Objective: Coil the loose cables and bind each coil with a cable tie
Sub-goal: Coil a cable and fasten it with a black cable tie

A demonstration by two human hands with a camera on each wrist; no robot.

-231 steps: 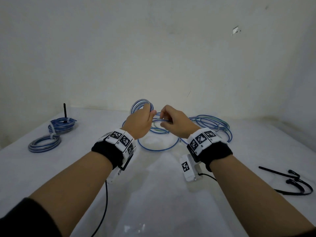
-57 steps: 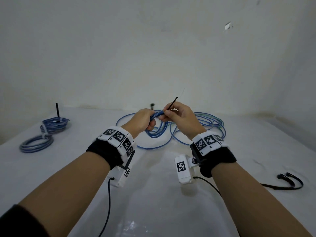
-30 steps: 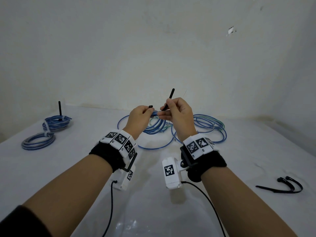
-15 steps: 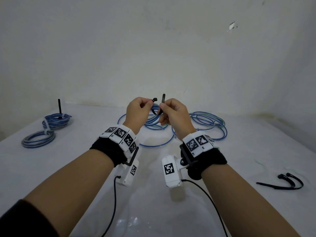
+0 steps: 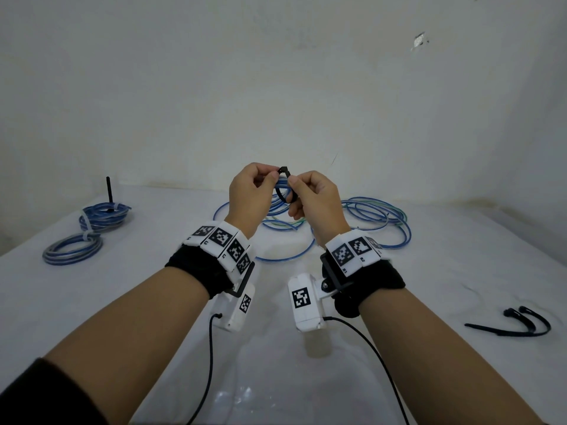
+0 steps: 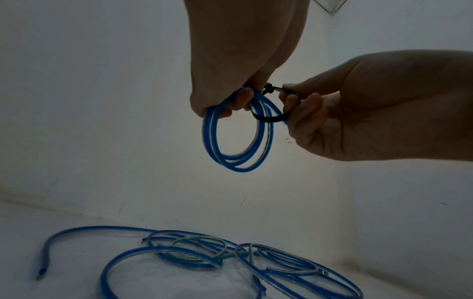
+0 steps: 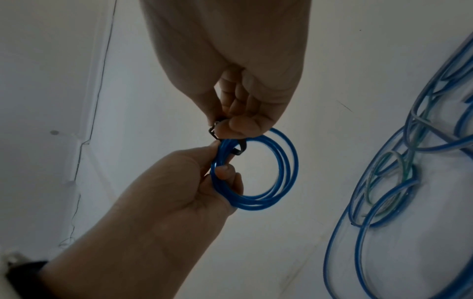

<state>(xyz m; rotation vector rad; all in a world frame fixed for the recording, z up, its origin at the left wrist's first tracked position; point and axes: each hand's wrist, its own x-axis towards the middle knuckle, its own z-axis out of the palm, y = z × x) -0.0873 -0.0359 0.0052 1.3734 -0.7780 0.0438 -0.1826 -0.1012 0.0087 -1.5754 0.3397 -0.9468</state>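
Pale wall [image 5: 276,87] behind, with one chipped spot [image 5: 419,41] up high. White table [image 5: 153,302] below. Loose blue cables [image 5: 377,216] in a tangle at the back of the table. Two tied coils [image 5: 89,231] far left, spare black ties [image 5: 518,325] far right. Held up over the table, small blue coil [image 6: 238,133], gripped by left hand [image 5: 250,194]. Black tie [image 6: 272,116] looped round the coil, pinched by right hand [image 5: 316,199].
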